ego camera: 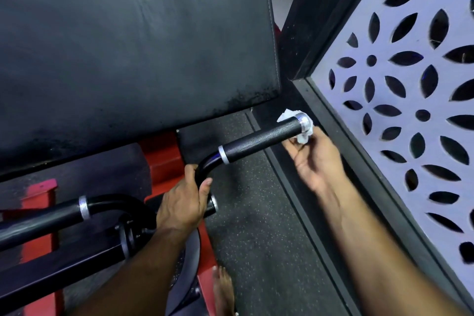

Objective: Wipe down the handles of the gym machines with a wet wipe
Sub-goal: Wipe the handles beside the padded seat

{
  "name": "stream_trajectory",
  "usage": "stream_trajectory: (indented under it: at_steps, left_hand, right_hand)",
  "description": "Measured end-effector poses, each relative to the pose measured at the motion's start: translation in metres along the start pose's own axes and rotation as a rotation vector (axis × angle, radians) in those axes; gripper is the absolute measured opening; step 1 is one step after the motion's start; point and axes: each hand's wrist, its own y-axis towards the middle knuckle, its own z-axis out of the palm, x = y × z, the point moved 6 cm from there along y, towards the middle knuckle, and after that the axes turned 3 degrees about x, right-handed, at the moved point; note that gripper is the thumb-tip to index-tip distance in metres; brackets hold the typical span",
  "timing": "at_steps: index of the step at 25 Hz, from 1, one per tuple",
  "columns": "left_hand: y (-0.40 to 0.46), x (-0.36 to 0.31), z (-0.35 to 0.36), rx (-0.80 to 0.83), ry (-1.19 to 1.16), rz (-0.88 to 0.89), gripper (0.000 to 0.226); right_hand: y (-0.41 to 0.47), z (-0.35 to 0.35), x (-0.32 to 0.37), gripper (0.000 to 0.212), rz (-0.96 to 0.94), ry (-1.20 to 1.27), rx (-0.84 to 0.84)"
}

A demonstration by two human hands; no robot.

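A black textured handle grip [259,140] with silver end rings slants up to the right from a bent black bar. My left hand [183,204] grips that bar just below the bend. At the grip's far tip, my right hand [315,159] holds a crumpled white wet wipe [301,126] against the silver end cap, fingers curled up around it. A second black handle [51,219] with a silver ring lies at the lower left.
A large black padded seat back [133,41] fills the upper left. Red machine frame parts [164,159] sit below it. A purple-grey cut-out panel [400,79] in a black frame runs along the right. Speckled rubber floor [259,238] and a bare foot [223,290] lie below.
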Motion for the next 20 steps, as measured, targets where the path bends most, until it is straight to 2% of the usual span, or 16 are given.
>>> stream_trajectory:
  at_steps: [1, 3, 6, 10, 14, 20]
  left_hand:
    - [0.000, 0.000, 0.000, -0.004, 0.000, 0.000, 0.073]
    - [-0.001, 0.000, 0.000, -0.011, -0.004, 0.001, 0.073]
    - [-0.001, 0.001, 0.000, -0.019, -0.017, -0.002, 0.073]
    - [-0.001, -0.003, -0.001, -0.026, -0.015, 0.005, 0.074]
    - [-0.001, -0.001, -0.001, -0.025, -0.010, 0.006, 0.073]
    - [0.000, 0.001, 0.001, -0.010, -0.024, -0.007, 0.072]
  right_hand:
    - [-0.006, 0.006, -0.015, 0.026, 0.032, 0.122, 0.027]
    - [-0.014, 0.020, -0.044, 0.025, 0.067, 0.214, 0.026]
    - [-0.029, 0.045, -0.080, 0.026, 0.055, 0.176, -0.073]
    - [-0.051, 0.062, -0.108, 0.029, 0.059, 0.101, -0.080]
    - [-0.046, 0.052, -0.089, 0.034, 0.022, 0.034, -0.170]
    - [-0.031, 0.021, -0.022, 0.034, -0.098, 0.116, -0.366]
